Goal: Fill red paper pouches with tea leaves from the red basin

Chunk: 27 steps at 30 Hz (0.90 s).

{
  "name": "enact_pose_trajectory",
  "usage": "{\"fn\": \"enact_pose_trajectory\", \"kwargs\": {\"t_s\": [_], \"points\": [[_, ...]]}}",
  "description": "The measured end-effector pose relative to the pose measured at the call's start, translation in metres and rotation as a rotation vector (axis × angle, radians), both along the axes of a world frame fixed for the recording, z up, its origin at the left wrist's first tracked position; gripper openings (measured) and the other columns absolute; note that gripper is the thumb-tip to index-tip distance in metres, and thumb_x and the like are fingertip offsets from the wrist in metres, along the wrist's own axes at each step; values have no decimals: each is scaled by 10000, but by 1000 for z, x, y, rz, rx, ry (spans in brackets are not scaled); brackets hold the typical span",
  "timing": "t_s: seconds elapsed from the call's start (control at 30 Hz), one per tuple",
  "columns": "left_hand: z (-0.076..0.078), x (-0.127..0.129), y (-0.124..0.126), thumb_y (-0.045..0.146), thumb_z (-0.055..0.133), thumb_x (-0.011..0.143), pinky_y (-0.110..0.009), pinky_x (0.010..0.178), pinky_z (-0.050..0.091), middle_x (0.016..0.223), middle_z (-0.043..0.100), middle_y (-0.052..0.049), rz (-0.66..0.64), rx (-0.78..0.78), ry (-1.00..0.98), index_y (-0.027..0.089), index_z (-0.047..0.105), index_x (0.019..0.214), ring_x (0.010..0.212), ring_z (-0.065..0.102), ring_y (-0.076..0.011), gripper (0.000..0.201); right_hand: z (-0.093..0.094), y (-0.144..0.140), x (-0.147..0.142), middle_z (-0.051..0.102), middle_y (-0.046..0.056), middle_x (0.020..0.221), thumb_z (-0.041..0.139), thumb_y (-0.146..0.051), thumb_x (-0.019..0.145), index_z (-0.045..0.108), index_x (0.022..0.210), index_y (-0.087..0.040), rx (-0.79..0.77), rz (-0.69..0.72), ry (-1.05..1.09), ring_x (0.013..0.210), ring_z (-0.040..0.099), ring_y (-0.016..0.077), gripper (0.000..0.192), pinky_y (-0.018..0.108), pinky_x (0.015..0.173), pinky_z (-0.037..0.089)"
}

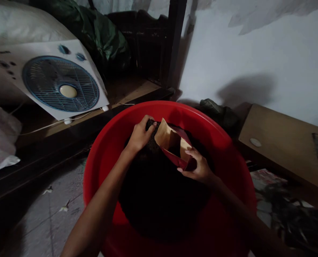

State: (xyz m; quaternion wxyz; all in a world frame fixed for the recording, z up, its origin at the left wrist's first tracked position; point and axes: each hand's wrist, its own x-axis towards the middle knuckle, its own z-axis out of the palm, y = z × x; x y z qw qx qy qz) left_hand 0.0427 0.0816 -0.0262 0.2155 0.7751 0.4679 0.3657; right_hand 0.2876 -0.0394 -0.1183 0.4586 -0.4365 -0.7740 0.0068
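A big red basin [102,153] on the floor holds a dark heap of loose granular stuff [159,200]. My left hand [140,135] is closed on a fistful of that dark material, right at the mouth of a small pouch [169,137]. The pouch is red outside with a tan lining, and its top gapes open. My right hand [199,166] grips the pouch from its lower right side, holding it tilted above the heap.
A white box fan [60,84] with a blue grille leans on a wooden ledge at left. A wooden board [282,142] lies at right beside the white wall. A plastic bag [0,142] sits at far left. Bare floor lies at lower left.
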Motion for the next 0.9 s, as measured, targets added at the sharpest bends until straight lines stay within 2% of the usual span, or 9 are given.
{"fn": "enact_pose_trajectory", "kwargs": {"t_s": [0.1, 0.23, 0.33, 0.43, 0.53, 0.6, 0.73, 0.83, 0.9], "points": [[21, 12, -17, 284, 571, 936, -313, 931, 501, 1012, 683, -31, -237, 122, 3, 212, 629, 1026, 961, 645, -172, 129, 1, -1, -2, 724, 65, 1052, 835, -431, 701, 547, 1276, -277, -16, 19, -36, 901, 751, 271, 660, 380, 727, 651], [24, 23, -34, 249, 647, 895, -383, 1034, 485, 1153, 634, -66, -448, 120, 27, 223, 635, 1155, 1099, 612, -198, 262, 1, 0, -1, 714, 76, 1135, 823, -434, 721, 527, 1304, -291, 31, 14, -3, 974, 742, 273, 670, 391, 768, 653], [21, 18, -34, 360, 748, 831, -422, 1089, 462, 1248, 630, -69, -499, 22, -128, 254, 579, 1274, 1182, 592, -213, 485, -2, 0, 0, 703, 72, 1188, 842, -406, 692, 526, 1312, -302, 25, 8, 13, 1023, 731, 278, 704, 407, 814, 648], [12, 0, -17, 419, 651, 897, -410, 1046, 501, 1269, 640, -75, -385, -71, -318, 248, 574, 1272, 1188, 611, -210, 419, -3, -1, 0, 704, 69, 1186, 845, -388, 687, 535, 1312, -301, 11, 26, 15, 1005, 735, 274, 703, 405, 811, 647], [-16, -21, 7, 389, 472, 977, -414, 1021, 520, 1279, 623, -92, -31, -43, -220, 224, 600, 1248, 1178, 613, -215, 343, -1, -2, -1, 709, 75, 1141, 841, -401, 696, 542, 1296, -285, 32, 19, 8, 989, 737, 274, 681, 405, 816, 644], [-45, -35, 19, 318, 561, 917, -472, 1095, 463, 1351, 570, -128, 84, -115, 144, 215, 586, 1308, 1286, 543, -271, 405, 2, -2, -1, 713, 70, 1111, 845, -408, 690, 546, 1279, -285, 34, -2, -2, 977, 738, 276, 673, 404, 810, 645], [-105, -51, 21, 384, 770, 772, -710, 1143, 250, 1682, 104, -132, 97, -482, 778, 358, 351, 1520, 1533, 70, -478, 857, 8, -1, 0, 717, 58, 1108, 842, -411, 699, 533, 1282, -292, 37, -19, -20, 976, 736, 272, 671, 405, 829, 641], [-135, -56, 16, 584, 708, 789, -720, 1153, 177, 1683, -30, -188, 77, -521, 931, 276, 327, 1541, 1520, -32, -522, 898, 11, -1, 1, 718, 52, 1099, 833, -419, 719, 507, 1316, -295, 49, -12, -10, 971, 736, 261, 692, 397, 841, 636], [-145, -58, 14, 598, 664, 818, -723, 1128, 224, 1677, -23, -210, 44, -494, 937, 255, 370, 1516, 1511, 33, -538, 832, 12, 0, 1, 717, 49, 1101, 831, -417, 723, 510, 1319, -298, 7, -7, 5, 938, 739, 249, 687, 378, 803, 640]]}}
